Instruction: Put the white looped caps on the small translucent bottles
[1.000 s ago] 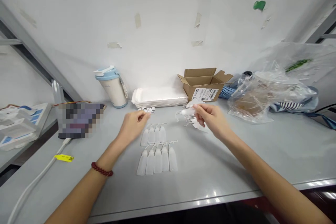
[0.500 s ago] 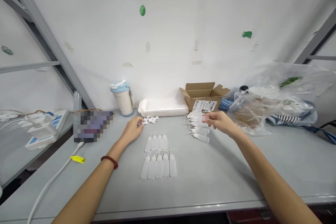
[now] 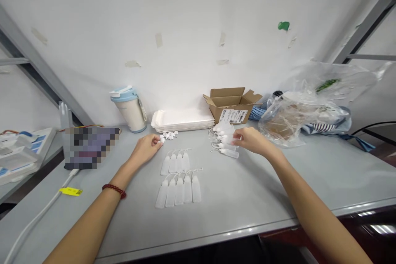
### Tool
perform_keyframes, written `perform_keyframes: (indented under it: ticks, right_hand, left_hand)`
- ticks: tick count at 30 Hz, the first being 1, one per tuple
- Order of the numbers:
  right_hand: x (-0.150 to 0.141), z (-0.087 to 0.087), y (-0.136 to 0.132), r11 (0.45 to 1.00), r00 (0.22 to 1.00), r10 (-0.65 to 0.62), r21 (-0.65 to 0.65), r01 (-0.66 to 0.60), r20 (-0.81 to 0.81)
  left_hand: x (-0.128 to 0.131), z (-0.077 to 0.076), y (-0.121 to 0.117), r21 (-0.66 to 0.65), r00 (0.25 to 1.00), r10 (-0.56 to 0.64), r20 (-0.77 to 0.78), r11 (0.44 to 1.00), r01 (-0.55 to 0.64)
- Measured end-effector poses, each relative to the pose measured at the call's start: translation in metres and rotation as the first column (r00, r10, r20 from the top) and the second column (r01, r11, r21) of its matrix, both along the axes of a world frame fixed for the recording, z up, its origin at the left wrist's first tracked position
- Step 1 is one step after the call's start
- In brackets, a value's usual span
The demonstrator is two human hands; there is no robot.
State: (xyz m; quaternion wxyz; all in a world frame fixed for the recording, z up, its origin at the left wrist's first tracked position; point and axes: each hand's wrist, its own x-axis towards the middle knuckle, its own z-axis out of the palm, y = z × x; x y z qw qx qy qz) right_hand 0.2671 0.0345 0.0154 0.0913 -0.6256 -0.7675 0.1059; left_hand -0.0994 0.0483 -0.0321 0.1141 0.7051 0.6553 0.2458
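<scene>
A grey desk [image 3: 247,189] meets a white wall [image 3: 192,20].

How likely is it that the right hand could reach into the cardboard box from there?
Probably yes: the right hand is close in front of the cardboard box, whose top is open. Only some small bottles by the fingers look partly in the way.

Near-row bottles [image 3: 180,192]: five, translucent white, slim, thin tails at necks; lying side by side, necks away from viewer.
Far-row bottles [image 3: 173,163]: four, same type, same pose, just beyond.
Bottle heap [image 3: 229,153]: same type, loosely overlapping, right of rows, necks leftward; count unclear.
Small white pieces [image 3: 170,135]: loose cluster, beyond far row; detail too small.
</scene>
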Motion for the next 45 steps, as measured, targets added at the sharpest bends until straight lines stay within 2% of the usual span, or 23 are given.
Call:
perform_keyframes:
  ticks: [5,11,15,17,21,24,27,30,35,45]
  right_hand:
    - [-0.003,0.003,-0.006,0.998,0.996,-0.033,0.057,0.028,0.083]
    - [-0.012,0.007,-0.017,0.993,0.960,-0.094,0.098,0.070,0.263]
    - [-0.014,0.008,-0.020,0.994,0.971,-0.072,0.100,0.051,0.226]
    - [-0.014,0.008,-0.022,0.998,0.989,-0.028,0.064,0.018,0.143]
    - [-0.019,0.009,-0.027,0.990,0.995,0.101,-0.096,-0.101,-0.001]
    - [-0.025,0.011,-0.031,0.968,0.989,0.147,-0.204,-0.144,-0.001]
    - [-0.028,0.011,-0.032,0.953,0.988,0.150,-0.271,-0.135,0.035]
    - [-0.028,0.009,-0.031,0.964,0.990,0.121,-0.245,-0.100,0.070]
    - [-0.027,0.006,-0.027,0.989,0.989,0.098,-0.123,-0.085,0.107]
    - [-0.031,0.009,-0.035,0.991,0.990,0.086,-0.113,-0.073,0.109]
  left_hand:
    - [0.004,0.009,-0.003,-0.052,0.999,0.032,-0.044,0.998,-0.034]
    - [0.005,0.009,-0.005,-0.068,0.997,0.052,-0.051,0.996,-0.055]
    - [0.005,0.009,-0.004,-0.073,0.992,0.105,-0.071,0.991,-0.110]
    - [0.005,0.009,-0.004,-0.069,0.989,0.130,-0.075,0.988,-0.135]
    - [0.006,0.009,-0.005,-0.060,0.988,0.145,-0.056,0.987,-0.148]
    - [0.009,0.009,-0.006,-0.045,0.985,0.163,-0.059,0.985,-0.166]
    - [0.012,0.009,-0.007,-0.036,0.983,0.166,-0.075,0.985,-0.169]
    - [0.014,0.010,-0.008,-0.039,0.986,0.150,-0.072,0.987,-0.153]
    - [0.016,0.012,-0.010,-0.034,0.988,0.148,-0.043,0.988,-0.149]
    - [0.017,0.009,-0.014,-0.066,0.992,0.124,0.011,0.990,-0.123]
